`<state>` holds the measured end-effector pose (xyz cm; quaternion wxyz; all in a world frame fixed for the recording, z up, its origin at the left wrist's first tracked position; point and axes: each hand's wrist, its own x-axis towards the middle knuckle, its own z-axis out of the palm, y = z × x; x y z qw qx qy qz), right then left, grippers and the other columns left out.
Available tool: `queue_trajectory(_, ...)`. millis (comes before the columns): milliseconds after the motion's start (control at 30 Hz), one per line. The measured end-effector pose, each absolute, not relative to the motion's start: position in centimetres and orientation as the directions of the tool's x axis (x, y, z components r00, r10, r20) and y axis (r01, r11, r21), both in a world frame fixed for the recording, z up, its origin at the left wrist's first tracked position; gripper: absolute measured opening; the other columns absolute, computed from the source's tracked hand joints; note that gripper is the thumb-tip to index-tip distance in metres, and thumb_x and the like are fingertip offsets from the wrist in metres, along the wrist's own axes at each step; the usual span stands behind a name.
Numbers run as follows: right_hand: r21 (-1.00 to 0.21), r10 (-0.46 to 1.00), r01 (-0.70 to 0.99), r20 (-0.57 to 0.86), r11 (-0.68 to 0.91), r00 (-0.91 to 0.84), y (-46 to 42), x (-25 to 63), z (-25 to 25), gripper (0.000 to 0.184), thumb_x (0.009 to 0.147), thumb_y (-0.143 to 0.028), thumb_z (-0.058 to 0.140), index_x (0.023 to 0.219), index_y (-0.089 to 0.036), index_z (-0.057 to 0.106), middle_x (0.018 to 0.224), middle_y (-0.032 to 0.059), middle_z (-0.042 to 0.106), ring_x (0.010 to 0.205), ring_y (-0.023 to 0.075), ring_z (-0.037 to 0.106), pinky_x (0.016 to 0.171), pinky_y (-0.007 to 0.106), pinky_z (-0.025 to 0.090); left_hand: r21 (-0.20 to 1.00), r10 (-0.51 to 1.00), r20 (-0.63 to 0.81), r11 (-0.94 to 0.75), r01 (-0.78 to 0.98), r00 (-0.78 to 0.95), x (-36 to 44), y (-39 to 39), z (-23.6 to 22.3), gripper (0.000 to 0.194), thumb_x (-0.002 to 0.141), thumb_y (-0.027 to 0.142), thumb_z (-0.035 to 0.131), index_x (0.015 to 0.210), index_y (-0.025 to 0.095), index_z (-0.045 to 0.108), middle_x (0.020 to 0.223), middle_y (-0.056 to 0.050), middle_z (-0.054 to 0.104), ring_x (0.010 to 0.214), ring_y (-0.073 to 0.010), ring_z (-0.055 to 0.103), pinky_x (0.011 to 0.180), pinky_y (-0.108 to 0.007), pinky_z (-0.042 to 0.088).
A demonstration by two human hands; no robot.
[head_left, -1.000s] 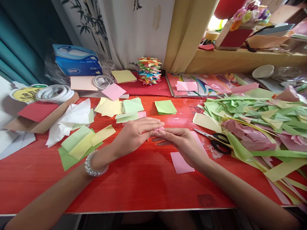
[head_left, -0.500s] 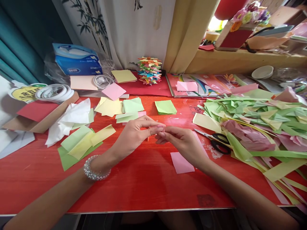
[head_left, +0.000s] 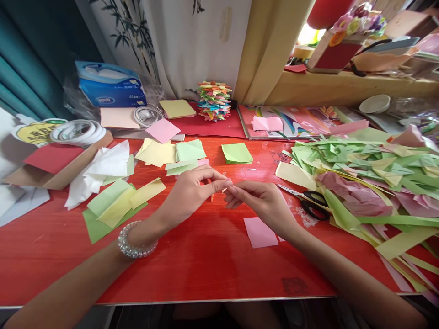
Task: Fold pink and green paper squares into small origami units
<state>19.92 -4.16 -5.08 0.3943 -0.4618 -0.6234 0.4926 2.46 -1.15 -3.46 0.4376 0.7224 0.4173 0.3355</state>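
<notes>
My left hand (head_left: 194, 194) and my right hand (head_left: 265, 201) meet at the fingertips above the middle of the red table (head_left: 192, 269). Both are closed in a pinch on a small piece of pink paper, nearly all of it hidden by the fingers. A bracelet of clear beads (head_left: 137, 240) circles my left wrist. Below my right hand lies a square of pink paper (head_left: 260, 232), with another pink piece partly under the forearm. Scissors with black handles (head_left: 313, 203) rest to the right of that hand. Beyond the hands is a stack of green paper squares (head_left: 236, 153).
Cut green and yellow paper strips (head_left: 363, 160) heap up on the right, with crumpled pink paper (head_left: 356, 194). Green and yellow sheets (head_left: 118, 205) lie left. At the back stand a folded-paper tower (head_left: 214, 101) and a blue tissue pack (head_left: 109, 84). Tape rolls (head_left: 77, 132) sit in a cardboard box.
My fingertips have shifted slightly, the two hands drawing closer together. The pink paper edge that stood up between them is now mostly covered by the fingers.
</notes>
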Motion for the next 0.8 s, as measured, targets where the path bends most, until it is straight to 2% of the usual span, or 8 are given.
queue_trajectory(200,-0.987,0.949,0.159,-0.015,0.037,-0.314,-3.97,20.05,-5.06,0.025,0.081,-0.04,0.057,0.081,-0.017,0.068,0.074,0.0029,0.068,0.068,0.015,0.067,0.064,0.026,0.054,0.876,0.901,0.101,-0.282,0.391,0.422,2.34,-1.21,-3.58,0.025,0.084,0.038,0.054,0.074,0.019,0.065,0.071,0.0,0.06,0.066,-0.0137,0.051,0.06,-0.026,0.039)
queue_trajectory(333,-0.979,0.953,0.203,-0.029,0.035,-0.302,-3.97,20.07,-5.17,0.026,0.082,-0.039,0.055,0.077,-0.016,0.065,0.071,0.0031,0.067,0.065,0.0148,0.066,0.062,0.026,0.052,0.871,0.874,0.051,-0.276,0.407,0.483,2.29,-0.69,-3.74,0.023,0.084,0.038,0.053,0.079,0.02,0.066,0.08,-0.002,0.064,0.077,-0.0165,0.056,0.067,-0.028,0.042)
queue_trajectory(400,-0.967,0.954,0.249,-0.024,0.053,-0.298,-4.12,19.97,-5.14,0.024,0.084,-0.036,0.054,0.074,-0.016,0.064,0.069,0.0026,0.067,0.064,0.0138,0.065,0.062,0.025,0.051,0.869,0.862,0.051,-0.287,0.402,0.505,2.36,-0.63,-3.92,0.021,0.083,0.038,0.054,0.079,0.02,0.064,0.083,-0.002,0.064,0.079,-0.0168,0.056,0.069,-0.029,0.041)
queue_trajectory(600,-0.834,0.949,0.521,0.007,0.179,-0.314,-4.44,19.76,-5.03,0.022,0.085,-0.027,0.05,0.07,-0.017,0.063,0.065,0.0017,0.065,0.063,0.0142,0.061,0.062,0.027,0.045,0.835,0.858,0.106,-0.352,0.424,0.502,2.54,-1.06,-4.3,0.018,0.082,0.026,0.055,0.066,0.018,0.057,0.07,0.001,0.057,0.066,-0.0126,0.05,0.06,-0.026,0.038)
queue_trajectory(800,-0.899,0.935,0.413,-0.011,0.146,-0.354,-4.43,20.02,-4.77,0.023,0.086,-0.024,0.047,0.066,-0.017,0.057,0.061,-0.0006,0.059,0.054,0.0109,0.057,0.052,0.023,0.043,0.868,0.83,0.024,-0.294,0.399,0.558,2.25,-0.84,-4.03,0.021,0.082,0.035,0.054,0.073,0.019,0.063,0.075,-0.001,0.063,0.072,-0.0159,0.054,0.064,-0.028,0.04)
